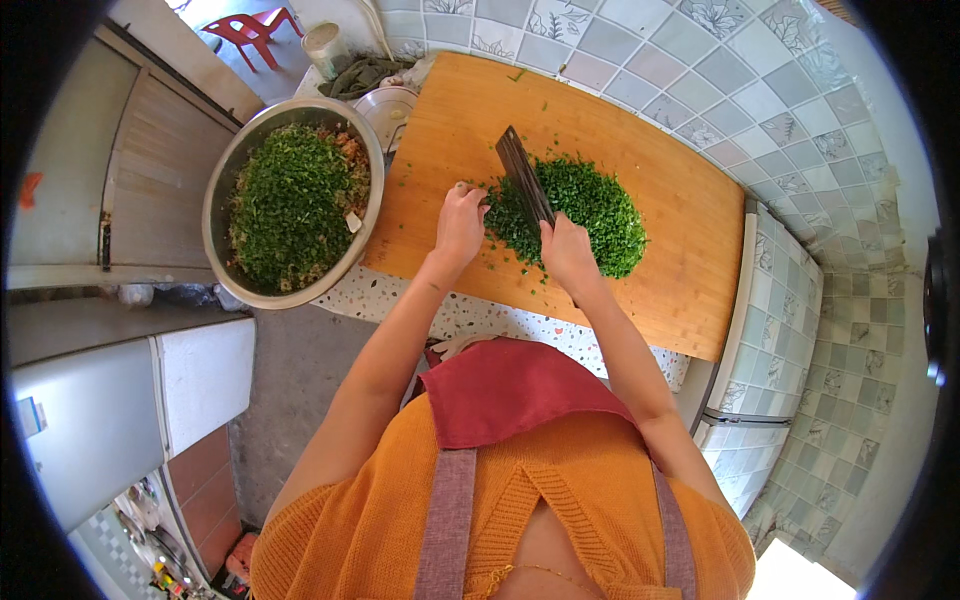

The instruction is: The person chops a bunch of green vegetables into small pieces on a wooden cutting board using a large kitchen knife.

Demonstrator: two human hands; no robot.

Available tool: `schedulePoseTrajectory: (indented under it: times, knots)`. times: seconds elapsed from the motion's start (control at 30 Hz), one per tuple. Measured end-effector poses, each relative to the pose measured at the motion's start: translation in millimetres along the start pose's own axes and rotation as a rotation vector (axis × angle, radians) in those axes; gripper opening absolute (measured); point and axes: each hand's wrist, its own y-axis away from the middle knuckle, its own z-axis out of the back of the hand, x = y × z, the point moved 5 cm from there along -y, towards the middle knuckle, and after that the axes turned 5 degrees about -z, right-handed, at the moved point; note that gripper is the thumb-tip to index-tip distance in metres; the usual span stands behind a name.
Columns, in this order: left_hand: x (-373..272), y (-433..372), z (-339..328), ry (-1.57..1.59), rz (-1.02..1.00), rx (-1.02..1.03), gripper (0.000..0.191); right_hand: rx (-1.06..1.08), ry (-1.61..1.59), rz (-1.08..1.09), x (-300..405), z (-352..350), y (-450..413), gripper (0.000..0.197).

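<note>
My right hand (570, 251) is closed around the handle of a dark-bladed cleaver (523, 174), whose blade stands edge-down at the left part of a pile of finely chopped green herbs (600, 214). The pile lies on a large wooden cutting board (682, 277). At the pile's left edge is my left hand (461, 225), its fingers bent near some green bits; whether it pinches any cannot be told. Left of the board stands a steel bowl (377, 180) filled with chopped greens (289, 202) over a brownish-orange mixture, with a small white piece near its right side.
Behind the bowl are a plate (390, 101), a dark cloth (360, 77) and a cylindrical container (324, 46) on the speckled counter (360, 294). A tiled wall (637, 45) runs along the board's far side. A red plastic chair (251, 34) stands farther back.
</note>
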Motion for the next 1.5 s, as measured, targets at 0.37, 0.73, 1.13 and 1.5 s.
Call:
schedulePoseTrajectory:
  times: [0.37, 0.73, 1.13, 1.5]
  knots:
    - [0, 8, 2, 0.069, 0.086, -0.015, 0.015, 0.044, -0.077, -0.044, -5, -17, 7, 0.029]
    - [-4, 6, 10, 0.128, -0.007, -0.033, 0.012, -0.071, 0.048, 0.029, -37, 3, 5, 0.028]
    - [-1, 36, 11, 0.027, 0.044, -0.005, 0.014, 0.005, -0.039, -0.054, -23, 12, 19, 0.028]
    - [-38, 71, 7, -0.168, -0.043, 0.16, 0.087, -0.336, -0.159, -0.115, -79, 62, 63, 0.032]
